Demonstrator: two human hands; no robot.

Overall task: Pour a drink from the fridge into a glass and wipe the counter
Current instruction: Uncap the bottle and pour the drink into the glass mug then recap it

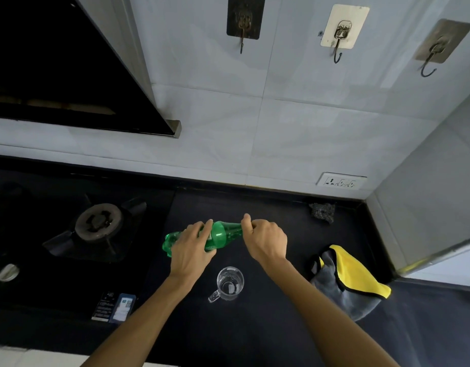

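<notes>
Green bottle (218,235) held nearly horizontal, just beyond the glass mug (230,283), base to the left, neck to the right. Left hand (191,251) grips the bottle body, fingers wrapped over it. Right hand (265,242) is curled round the neck end; cap hidden by fingers. Mug stands upright on the dark tabletop (255,329), handle toward the near left. Yellow-and-grey cloth (353,282) lies crumpled right of the mug. Scouring pad (322,212) far right of the mug; gas burner (98,223) far left.
</notes>
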